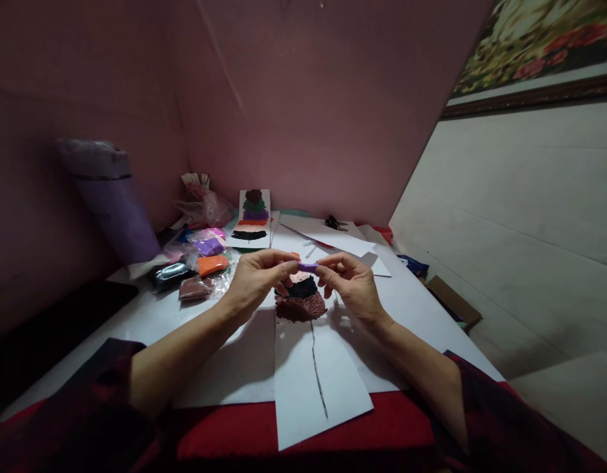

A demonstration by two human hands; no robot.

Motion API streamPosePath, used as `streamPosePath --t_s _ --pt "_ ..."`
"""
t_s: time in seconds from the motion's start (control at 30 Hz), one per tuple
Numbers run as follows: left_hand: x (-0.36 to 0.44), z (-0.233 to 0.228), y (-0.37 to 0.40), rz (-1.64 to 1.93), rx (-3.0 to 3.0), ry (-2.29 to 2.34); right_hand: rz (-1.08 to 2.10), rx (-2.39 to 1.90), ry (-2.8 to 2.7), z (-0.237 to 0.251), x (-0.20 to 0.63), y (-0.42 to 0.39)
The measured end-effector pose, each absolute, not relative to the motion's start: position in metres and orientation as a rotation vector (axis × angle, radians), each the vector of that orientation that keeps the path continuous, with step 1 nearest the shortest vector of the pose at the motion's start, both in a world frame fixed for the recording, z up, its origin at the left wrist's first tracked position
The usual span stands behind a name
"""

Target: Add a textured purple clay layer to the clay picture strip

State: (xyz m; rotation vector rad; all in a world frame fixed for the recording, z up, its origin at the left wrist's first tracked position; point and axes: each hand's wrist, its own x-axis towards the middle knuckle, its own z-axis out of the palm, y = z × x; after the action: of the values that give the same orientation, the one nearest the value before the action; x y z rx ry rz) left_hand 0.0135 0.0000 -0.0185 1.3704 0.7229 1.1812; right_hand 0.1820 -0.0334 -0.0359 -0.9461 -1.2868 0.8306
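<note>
Both the left hand [257, 279] and right hand [353, 282] pinched a purple clay strip [308, 267] lying crosswise, directly above the clay-layered paper [313, 368].

The purple strip [308, 267] pinched between the left hand [257, 279] and right hand [353, 286] looks like soft, matt modelling clay. On the smooth white paper sheet [313, 381] sit ridged, rough layers of black and brown clay [300, 301]. The clay packets [205, 263] are wrapped in glossy clear plastic, and the bench [422, 309] is smooth and white with a red cloth [224, 430] along its near edge.
</note>
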Motion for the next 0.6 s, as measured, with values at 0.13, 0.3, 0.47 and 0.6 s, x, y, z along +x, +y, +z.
streamPosePath --t_s 0.13,0.3,0.47,0.6 --pt "0.012 -0.028 -0.006 1.062 1.349 0.657 0.758 -0.939 -1.332 -0.044 0.178 -0.033" --pt "0.019 -0.03 -0.011 0.966 1.304 0.657 0.744 -0.947 -1.334 -0.049 0.176 -0.041" --pt "0.024 -0.037 -0.019 0.995 1.301 0.739 0.504 -0.999 -1.525 -0.051 0.171 -0.054" --pt "0.025 -0.043 -0.022 1.031 1.187 0.757 0.351 -0.981 -1.626 -0.054 0.171 -0.055"
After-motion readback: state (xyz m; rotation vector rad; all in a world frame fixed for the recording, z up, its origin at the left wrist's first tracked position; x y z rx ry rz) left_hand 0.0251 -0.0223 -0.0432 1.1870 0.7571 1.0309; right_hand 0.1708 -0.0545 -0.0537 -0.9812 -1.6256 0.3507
